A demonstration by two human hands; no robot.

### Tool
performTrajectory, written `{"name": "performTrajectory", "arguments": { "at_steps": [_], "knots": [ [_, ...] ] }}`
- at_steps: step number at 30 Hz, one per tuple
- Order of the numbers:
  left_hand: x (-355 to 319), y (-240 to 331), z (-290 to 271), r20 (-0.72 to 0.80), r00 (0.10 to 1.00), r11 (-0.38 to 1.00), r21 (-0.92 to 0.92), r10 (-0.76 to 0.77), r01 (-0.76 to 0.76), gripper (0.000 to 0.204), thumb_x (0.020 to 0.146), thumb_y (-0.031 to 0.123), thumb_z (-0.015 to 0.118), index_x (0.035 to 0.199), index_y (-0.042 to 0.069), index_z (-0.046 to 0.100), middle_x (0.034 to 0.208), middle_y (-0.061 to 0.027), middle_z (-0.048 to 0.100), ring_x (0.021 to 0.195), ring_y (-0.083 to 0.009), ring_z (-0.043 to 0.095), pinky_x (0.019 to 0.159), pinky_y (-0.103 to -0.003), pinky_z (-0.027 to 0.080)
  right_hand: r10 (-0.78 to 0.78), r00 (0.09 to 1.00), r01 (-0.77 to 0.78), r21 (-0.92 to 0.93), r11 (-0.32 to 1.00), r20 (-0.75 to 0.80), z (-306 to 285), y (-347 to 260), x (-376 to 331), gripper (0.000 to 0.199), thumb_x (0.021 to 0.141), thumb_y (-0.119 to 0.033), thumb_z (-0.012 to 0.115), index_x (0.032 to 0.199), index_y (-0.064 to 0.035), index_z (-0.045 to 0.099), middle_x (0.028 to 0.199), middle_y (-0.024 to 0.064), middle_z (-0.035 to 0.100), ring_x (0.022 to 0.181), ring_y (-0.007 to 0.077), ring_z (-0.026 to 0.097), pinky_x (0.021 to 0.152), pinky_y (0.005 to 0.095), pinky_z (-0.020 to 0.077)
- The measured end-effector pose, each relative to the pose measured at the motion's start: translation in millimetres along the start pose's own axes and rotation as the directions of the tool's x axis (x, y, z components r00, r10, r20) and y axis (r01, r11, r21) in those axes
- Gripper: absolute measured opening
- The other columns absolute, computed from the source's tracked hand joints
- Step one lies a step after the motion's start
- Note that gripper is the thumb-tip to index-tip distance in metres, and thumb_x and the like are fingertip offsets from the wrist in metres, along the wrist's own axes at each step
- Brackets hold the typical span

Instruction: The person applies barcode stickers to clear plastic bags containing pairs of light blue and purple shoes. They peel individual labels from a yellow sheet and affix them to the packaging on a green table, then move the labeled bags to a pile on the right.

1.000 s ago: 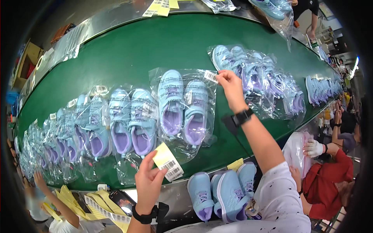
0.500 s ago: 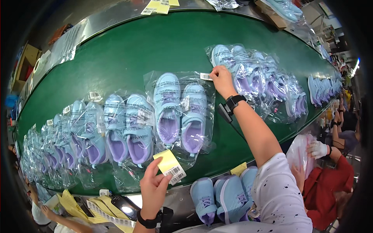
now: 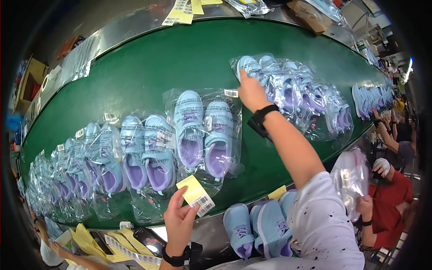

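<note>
My left hand [image 3: 179, 220] pinches a yellow backing strip with white barcode stickers [image 3: 196, 196] between thumb and fingers, just below a clear-bagged pair of light blue shoes [image 3: 189, 118] with purple linings. A white barcode sticker [image 3: 231, 93] is on that bag's upper right corner. My right hand [image 3: 253, 92] reaches past it to the left edge of a cluster of bagged shoes [image 3: 288, 87]. Its index finger is stretched out over the nearest shoe; the other fingers are partly hidden, and I see nothing held in it.
More bagged pairs [image 3: 101, 157] line the green table [image 3: 148, 63] to the left. Unbagged shoes [image 3: 270, 227] sit at the near edge, beside a phone [image 3: 150, 240] and yellow label strips [image 3: 85, 240]. At right, a co-worker in red [image 3: 389, 209] handles a clear bag [image 3: 348, 182].
My right hand has left the sticker on the middle bag's corner and moved up to the cluster at right. My left hand still holds the label strip. The view has shifted slightly.
</note>
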State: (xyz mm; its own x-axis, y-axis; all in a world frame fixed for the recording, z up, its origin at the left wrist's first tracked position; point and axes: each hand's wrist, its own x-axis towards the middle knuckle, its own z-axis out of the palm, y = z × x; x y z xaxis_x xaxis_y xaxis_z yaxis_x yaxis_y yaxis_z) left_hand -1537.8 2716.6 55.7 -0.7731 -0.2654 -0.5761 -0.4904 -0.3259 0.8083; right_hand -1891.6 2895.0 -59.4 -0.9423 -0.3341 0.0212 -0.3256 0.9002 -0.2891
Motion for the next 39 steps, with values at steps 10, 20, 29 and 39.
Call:
{"name": "performTrajectory", "arguments": {
  "at_steps": [10, 20, 29, 39],
  "knots": [
    [-10.8, -9.0, 9.9, 0.060, 0.998, 1.000, 0.007, 0.010, -0.011, 0.051, 0.090, -0.010, 0.058, 0.138, -0.005, 0.043, 0.121, -0.0203, 0.062, 0.100, -0.0182, 0.067, 0.080, -0.024, 0.054, -0.144, 0.989, 0.148, -0.147, 0.978, 0.040, -63.6, 103.3, -88.9, 0.052, 0.070, -0.036, 0.083, 0.110, -0.0073, 0.065, 0.111, 0.0230, 0.058, 0.093, 0.0425, 0.061, 0.080, 0.0487, 0.0513],
    [-19.2, -6.9, 48.7, 0.135, 0.990, 0.998, 0.039, 0.042, -0.048, 0.035, 0.092, -0.006, 0.060, 0.126, -0.005, 0.056, 0.100, -0.0112, 0.068, 0.087, -0.0092, 0.064, 0.071, -0.020, 0.049, 0.086, 0.994, -0.059, 0.350, 0.935, -0.063, -57.6, 47.7, -165.8, 0.042, 0.075, -0.033, 0.080, 0.094, 0.0005, 0.064, 0.096, 0.0218, 0.055, 0.090, 0.0383, 0.058, 0.077, 0.0435, 0.0478],
    [-14.7, 4.8, 77.9, 0.054, 0.994, 0.995, 0.007, 0.100, -0.100, 0.030, 0.092, -0.007, 0.059, 0.122, -0.006, 0.057, 0.100, -0.0120, 0.069, 0.091, -0.0113, 0.066, 0.076, -0.022, 0.052, -0.239, 0.936, 0.228, 0.070, 0.971, 0.258, -114.5, -14.9, -184.4, 0.039, 0.080, -0.033, 0.077, 0.098, -0.0013, 0.061, 0.092, 0.0164, 0.060, 0.088, 0.0338, 0.062, 0.072, 0.0417, 0.0517],
    [-3.7, 29.9, 93.2, 0.103, 0.975, 0.972, 0.111, 0.195, -0.206, 0.021, 0.092, -0.006, 0.061, 0.112, -0.006, 0.064, 0.099, -0.0085, 0.070, 0.087, -0.0074, 0.064, 0.071, -0.019, 0.049, -0.245, 0.958, -0.022, 0.888, 0.459, 0.151, -134.1, -41.6, -218.5, 0.016, 0.082, -0.005, 0.073, 0.097, 0.0010, 0.070, 0.089, 0.0087, 0.065, 0.078, 0.0176, 0.064, 0.070, 0.0286, 0.0504]
  ]
}}
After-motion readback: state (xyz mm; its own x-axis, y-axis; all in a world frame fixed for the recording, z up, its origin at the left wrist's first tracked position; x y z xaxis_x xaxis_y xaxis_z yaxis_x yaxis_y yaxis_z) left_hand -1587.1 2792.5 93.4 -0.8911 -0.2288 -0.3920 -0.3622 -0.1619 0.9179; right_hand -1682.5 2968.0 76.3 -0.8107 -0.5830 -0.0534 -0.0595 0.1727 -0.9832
